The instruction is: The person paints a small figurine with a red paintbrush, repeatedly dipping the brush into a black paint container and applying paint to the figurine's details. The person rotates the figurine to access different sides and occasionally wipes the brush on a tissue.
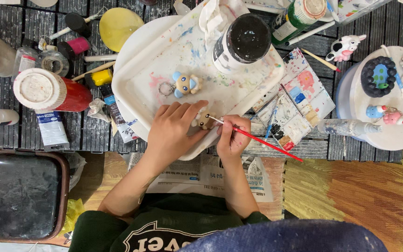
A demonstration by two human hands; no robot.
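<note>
The left hand point(173, 133) grips a small tan figurine point(205, 120) at the near edge of the white tray point(136, 88). The right hand point(232, 137) pinches a red paintbrush point(262, 141), tip touching the figurine. Steadying both hands on the tray should give cleaner strokes.

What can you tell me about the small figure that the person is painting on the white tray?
The small figure looks like a beige animal of clay or plaster, mostly hidden by fingers. It rests on the near edge of the paint-stained white tray. The left hand covers and steadies it from the left, in a loose grip. The right hand holds a red brush whose tip touches its side. A similar blue-eared figure lies apart, further up the tray.
</note>
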